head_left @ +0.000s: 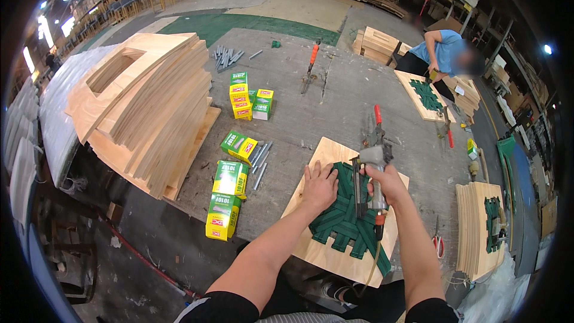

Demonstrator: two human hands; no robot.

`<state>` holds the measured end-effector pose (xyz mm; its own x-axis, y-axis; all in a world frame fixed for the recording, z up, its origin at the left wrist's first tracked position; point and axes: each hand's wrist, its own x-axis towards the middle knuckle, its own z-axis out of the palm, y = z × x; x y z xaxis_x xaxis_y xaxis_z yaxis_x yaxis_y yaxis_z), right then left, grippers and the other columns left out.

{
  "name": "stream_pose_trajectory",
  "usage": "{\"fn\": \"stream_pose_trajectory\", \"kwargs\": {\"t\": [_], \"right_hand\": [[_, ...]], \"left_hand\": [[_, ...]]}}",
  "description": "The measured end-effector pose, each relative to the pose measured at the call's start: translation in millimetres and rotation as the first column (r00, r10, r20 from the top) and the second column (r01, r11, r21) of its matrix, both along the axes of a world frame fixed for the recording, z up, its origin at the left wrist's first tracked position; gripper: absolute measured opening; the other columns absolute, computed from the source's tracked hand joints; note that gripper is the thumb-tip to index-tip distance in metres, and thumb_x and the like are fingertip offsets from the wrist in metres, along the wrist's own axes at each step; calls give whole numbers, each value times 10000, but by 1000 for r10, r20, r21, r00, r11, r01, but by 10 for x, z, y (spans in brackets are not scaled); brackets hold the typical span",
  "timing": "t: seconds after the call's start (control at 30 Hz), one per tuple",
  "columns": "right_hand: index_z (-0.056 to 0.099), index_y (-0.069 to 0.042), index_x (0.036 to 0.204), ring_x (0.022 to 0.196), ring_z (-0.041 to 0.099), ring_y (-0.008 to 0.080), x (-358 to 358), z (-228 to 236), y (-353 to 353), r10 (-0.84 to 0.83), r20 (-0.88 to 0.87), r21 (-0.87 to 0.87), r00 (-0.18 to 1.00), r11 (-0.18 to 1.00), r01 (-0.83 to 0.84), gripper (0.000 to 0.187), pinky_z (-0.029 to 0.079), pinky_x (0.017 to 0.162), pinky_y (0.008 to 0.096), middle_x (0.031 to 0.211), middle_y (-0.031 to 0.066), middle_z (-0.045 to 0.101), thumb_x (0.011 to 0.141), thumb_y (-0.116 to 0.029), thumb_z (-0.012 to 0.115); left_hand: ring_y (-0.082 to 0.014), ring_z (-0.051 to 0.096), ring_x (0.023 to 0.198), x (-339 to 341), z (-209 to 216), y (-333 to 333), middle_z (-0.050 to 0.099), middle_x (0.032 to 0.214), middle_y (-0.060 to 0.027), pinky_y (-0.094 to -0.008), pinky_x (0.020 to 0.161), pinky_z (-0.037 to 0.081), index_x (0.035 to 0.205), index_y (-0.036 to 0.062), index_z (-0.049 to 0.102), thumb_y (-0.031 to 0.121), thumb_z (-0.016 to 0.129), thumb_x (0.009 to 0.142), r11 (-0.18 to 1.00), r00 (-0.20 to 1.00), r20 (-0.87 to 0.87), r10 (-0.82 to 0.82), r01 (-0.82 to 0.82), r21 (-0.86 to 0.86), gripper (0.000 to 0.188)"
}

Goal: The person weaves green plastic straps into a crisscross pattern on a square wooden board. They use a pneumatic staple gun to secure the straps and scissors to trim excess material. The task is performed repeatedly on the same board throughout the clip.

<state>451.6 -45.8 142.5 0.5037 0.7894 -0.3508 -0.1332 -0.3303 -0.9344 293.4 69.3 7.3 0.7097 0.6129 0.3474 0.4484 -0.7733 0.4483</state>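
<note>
A pale plywood panel (382,257) lies on the worktable in front of me, crossed by woven dark green webbing straps (339,224). My left hand (321,186) rests on the panel and the left edge of the webbing, fingers stretched out. My right hand (388,184) is wrapped round the handle of a pneumatic staple gun (375,156), held over the webbing's right side. Its air hose (375,263) hangs down toward me. I cannot tell whether its nose touches the straps. At the panel's far edge is a toggle clamp with a red handle (377,115).
To my left stands a tall stack of plywood panels (173,113). Yellow-green boxes (226,203) and loose staple strips (260,154) lie nearby. Another red-handled clamp (312,63) is farther off. Scissors (438,244) lie right. A co-worker in blue (442,51) works on another panel.
</note>
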Motion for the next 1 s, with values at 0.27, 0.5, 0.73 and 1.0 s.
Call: {"fn": "stream_pose_trajectory", "kwargs": {"t": [0.27, 0.5, 0.73, 1.0], "right_hand": [[593, -30, 1277, 679, 614, 199, -317, -118, -1332, -6, -480, 462, 877, 848, 259, 539, 502, 545, 338, 1068, 98, 674, 1011, -498, 624], [607, -47, 1292, 820, 642, 258, -795, -354, -1967, 30, -660, 438, 751, 827, 352, 692, 531, 632, 398, 1056, 118, 681, 947, -647, 610], [625, -60, 1273, 647, 606, 202, -1218, -777, -2068, 219, -705, 480, 675, 847, 226, 814, 479, 495, 332, 999, 149, 701, 912, -783, 535], [617, -48, 1172, 583, 482, 185, -1379, -687, -1940, 277, -754, 556, 596, 752, 354, 800, 407, 525, 300, 693, 45, 532, 945, -798, 455]], "left_hand": [[-358, 589, 1280, -174, 265, -100, 665, 1325, -155, -507, 1118, 414, 1271, 65, 700, 201, 594, 998, 997, 919, 394, -20, 49, -64, 323], [-188, 640, 1196, -907, 498, -2083, 690, 1276, -105, -352, 1050, 491, 1406, -19, 582, 459, 412, 1123, -262, 795, 603, 59, 596, -759, 581], [-198, 621, 1248, -1488, 681, -2301, 672, 1310, -94, -380, 1100, 479, 1467, 43, 537, 258, 621, 1055, -570, 796, 570, 205, 570, -591, 472], [-191, 561, 1328, -1918, 900, -2608, 566, 1473, -80, -367, 1162, 403, 1653, 78, 226, 32, 632, 983, -402, 759, 652, 1, 597, -694, 785]]}}
